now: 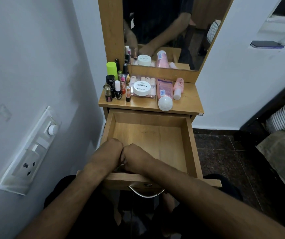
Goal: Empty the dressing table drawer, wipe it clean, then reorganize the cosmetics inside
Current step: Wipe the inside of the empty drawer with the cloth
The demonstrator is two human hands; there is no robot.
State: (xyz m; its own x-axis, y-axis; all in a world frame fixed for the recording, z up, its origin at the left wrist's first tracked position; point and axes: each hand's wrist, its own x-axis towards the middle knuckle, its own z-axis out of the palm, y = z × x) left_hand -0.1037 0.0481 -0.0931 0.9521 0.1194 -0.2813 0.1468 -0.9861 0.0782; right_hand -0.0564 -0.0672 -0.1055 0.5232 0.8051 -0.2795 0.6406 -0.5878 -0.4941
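From the head camera I see the drawer [148,135] pulled out and bare inside where I can see it, its long axis running away from me toward the mirror [164,31]. My left hand [111,152] and right hand [135,157] sit knuckle to knuckle in the near left corner, fingers curled under and hidden; I cannot tell what, if anything, they hold. The cosmetics [138,88] stand on the tabletop [188,100] straight beyond the hands, bottles left, tubes right. Judging by that, wiping comes next, with both hands equally near.
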